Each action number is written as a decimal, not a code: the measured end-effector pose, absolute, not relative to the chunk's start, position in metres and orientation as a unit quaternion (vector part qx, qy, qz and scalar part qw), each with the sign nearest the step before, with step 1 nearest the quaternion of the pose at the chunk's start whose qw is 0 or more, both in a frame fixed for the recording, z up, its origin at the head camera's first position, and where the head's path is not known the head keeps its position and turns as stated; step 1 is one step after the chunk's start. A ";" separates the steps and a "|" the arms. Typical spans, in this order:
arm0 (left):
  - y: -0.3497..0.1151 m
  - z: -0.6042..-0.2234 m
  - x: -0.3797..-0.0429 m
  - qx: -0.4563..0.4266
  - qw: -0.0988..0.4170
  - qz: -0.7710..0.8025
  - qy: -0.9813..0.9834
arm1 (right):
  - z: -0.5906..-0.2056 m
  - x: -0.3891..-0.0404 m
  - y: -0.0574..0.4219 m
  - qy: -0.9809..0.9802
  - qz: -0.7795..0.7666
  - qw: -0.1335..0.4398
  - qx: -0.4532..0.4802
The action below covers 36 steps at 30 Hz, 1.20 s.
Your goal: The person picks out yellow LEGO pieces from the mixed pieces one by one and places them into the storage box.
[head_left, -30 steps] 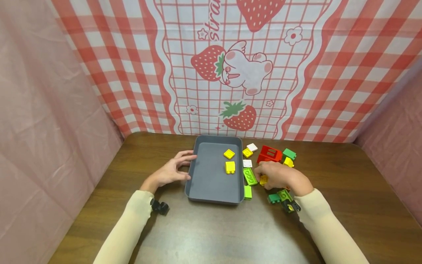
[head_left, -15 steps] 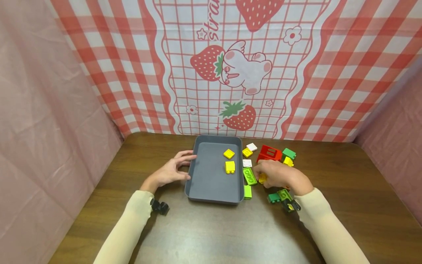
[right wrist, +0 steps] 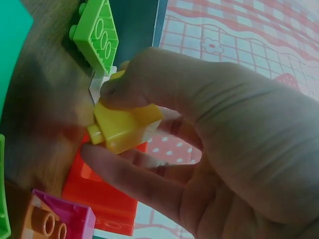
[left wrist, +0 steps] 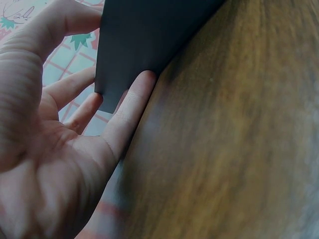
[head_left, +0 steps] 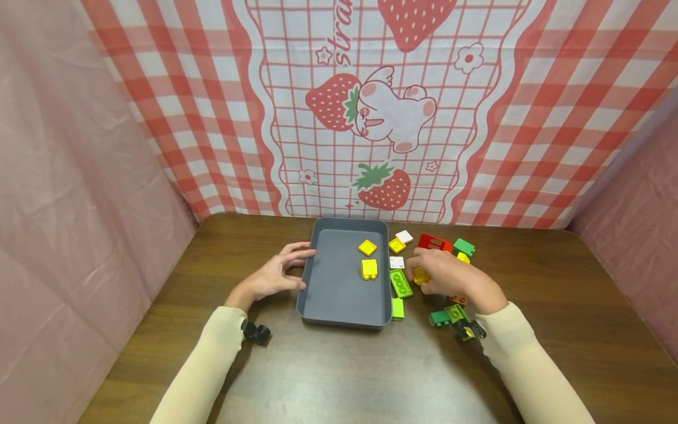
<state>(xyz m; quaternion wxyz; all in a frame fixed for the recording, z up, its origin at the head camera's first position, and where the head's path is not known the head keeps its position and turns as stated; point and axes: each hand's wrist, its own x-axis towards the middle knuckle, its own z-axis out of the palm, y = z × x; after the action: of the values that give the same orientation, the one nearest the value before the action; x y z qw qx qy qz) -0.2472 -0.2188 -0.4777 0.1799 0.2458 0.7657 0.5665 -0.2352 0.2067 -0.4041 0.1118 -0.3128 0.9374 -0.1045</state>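
Yellow brick (right wrist: 119,127) outside tray rim (head_left: 344,323), seemingly airborne

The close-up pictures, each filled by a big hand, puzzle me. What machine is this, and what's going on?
There is no robot here, just a person's two bare hands. The wide picture comes from a camera worn on the head, looking forward and down. The two close-ups come from cameras worn on the wrists, one on each.

On the brown wood-grain table sits a shallow grey rectangular tray. Inside lie a flat yellow square tile and a chunky yellow plastic brick. Right of the tray are more toy pieces, including an oblong lime-green plastic brick and a red plastic piece.

The left hand touches the tray's left side. The right hand pinches a yellow studded plastic block, clearest in the right wrist picture.
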 end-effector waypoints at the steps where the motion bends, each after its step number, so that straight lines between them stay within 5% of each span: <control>1: -0.219 -0.478 -0.247 0.246 0.180 0.565 0.767 | -0.404 -0.235 0.207 0.937 -0.105 0.103 -0.316; 19: -0.218 -0.480 -0.249 0.247 0.182 0.579 0.756 | -0.403 -0.237 0.207 0.947 -0.120 -0.021 -0.298; 36: -0.218 -0.480 -0.248 0.252 0.178 0.572 0.760 | -0.401 -0.240 0.204 0.949 -0.120 -0.006 -0.292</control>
<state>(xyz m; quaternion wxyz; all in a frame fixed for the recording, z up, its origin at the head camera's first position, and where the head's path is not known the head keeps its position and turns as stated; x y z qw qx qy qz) -0.2484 -0.2182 -0.4797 0.1780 0.2518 0.7598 0.5723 -0.2396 0.2036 -0.4008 -0.0057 -0.2921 0.9489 -0.1197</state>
